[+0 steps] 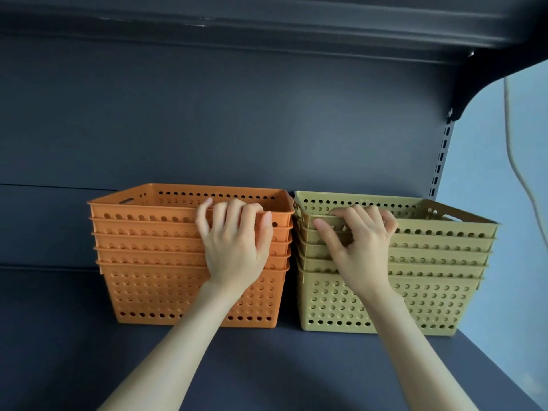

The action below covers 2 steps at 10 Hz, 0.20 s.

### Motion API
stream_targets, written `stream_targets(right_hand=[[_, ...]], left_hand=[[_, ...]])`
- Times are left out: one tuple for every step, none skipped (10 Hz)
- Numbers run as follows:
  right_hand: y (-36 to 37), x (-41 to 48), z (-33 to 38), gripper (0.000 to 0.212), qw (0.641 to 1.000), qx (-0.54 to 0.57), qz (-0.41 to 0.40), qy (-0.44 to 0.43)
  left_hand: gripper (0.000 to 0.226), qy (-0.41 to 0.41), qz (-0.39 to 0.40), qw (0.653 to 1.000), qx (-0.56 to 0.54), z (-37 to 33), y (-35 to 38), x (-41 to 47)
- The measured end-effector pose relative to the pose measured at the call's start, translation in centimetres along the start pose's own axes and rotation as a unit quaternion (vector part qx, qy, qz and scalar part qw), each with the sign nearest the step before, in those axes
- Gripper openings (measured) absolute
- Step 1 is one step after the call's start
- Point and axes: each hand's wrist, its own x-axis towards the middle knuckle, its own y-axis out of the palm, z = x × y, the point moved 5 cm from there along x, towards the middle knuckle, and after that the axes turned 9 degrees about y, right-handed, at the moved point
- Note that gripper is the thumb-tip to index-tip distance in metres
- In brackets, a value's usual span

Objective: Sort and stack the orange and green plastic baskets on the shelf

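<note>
Left grip [234, 241] curls its fingers over the front rim of the top basket in the orange stack [148, 262], clenched on that rim. Right grip [358, 244] hooks fingertips over the near rim of the green stack [439, 280], thumb pressed to the front wall. Both nested stacks stand side by side, almost touching, on the dark shelf [74, 336], against its back panel [237, 129].

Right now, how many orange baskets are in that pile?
5, all nested in one orange stack on the shelf, left of the green stack. Five rims show; the left hand covers part, so another could hide inside.
</note>
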Motion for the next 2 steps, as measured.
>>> stream_targets(right_hand=[[-0.2, 0.1, 0.0, 0.035, 0.998, -0.01, 0.061, 0.0], [-2.5, -0.3, 0.5, 0.04, 0.985, 0.08, 0.134, 0.07]], left_hand=[[0.032, 0.021, 0.057, 0.996, -0.059, 0.0, -0.5, -0.2], [0.026, -0.063, 0.1, 0.953, -0.279, 1.0, -3.1, 0.4]])
